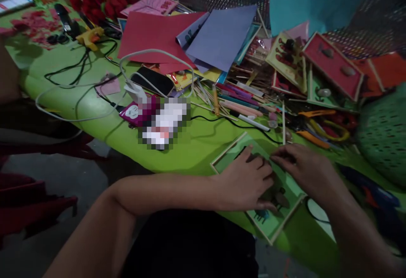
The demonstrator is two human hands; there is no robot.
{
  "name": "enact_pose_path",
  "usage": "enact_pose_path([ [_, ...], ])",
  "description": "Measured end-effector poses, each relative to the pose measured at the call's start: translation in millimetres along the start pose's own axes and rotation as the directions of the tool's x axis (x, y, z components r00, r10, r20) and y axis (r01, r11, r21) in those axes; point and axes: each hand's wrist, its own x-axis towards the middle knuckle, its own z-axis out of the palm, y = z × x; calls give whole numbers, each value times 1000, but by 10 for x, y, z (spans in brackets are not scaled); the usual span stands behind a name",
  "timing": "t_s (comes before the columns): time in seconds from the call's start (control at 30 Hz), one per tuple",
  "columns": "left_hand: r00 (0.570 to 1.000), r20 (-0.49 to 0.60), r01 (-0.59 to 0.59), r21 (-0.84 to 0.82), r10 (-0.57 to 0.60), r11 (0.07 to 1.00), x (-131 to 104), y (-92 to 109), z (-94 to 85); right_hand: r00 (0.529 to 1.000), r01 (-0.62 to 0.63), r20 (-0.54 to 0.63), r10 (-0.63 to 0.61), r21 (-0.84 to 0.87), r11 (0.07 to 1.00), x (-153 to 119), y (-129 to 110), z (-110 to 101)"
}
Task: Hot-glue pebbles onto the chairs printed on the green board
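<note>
A green card point(290, 187) edged with thin wooden sticks lies at a slant on the green table point(177, 157). My left hand point(250, 181) rests across the card with its fingers spread. Under and beside it are dark shapes and a brown stone-like piece point(281, 199). On the right, my right hand point(298, 164) is at the card's far edge, its thumb and fingers pinched together. Whatever may be between those fingertips is too small to make out. A thin pale stick point(283, 121) stands out just beyond them.
Coloured paper point(222, 37), framed cards point(333, 64), pens and sticks fill the back. A purple socket block point(139, 113), white cable and black phone point(152, 80) lie left of centre. At right are pliers point(314, 138), a glue gun point(374, 197) and a green basket point(383, 134).
</note>
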Motion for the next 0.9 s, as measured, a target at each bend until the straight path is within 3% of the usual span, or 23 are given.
enact_pose_path([
  [0.17, 999, 52, 15, 13, -15, 1000, 15, -11, -19, 999, -21, -50, 20, -27, 999, 24, -118, -39],
  [0.33, 994, 92, 55, 36, -58, 998, 66, -5, -38, 996, -82, 33, 80, 69, 994, 51, -220, -165],
  [0.47, 991, 123, 50, 23, -53, 998, 111, -8, -39, 993, -120, 30, 118, 81, 990, 66, -224, -167],
  [0.73, 993, 109, 54, 11, -55, 998, 127, 3, -33, 993, -116, -7, 117, 44, 992, 72, -238, -122],
  [0.9, 994, 94, 58, 3, -58, 998, 128, 8, -25, 990, -137, 36, 134, 82, 987, 85, -249, -165],
])
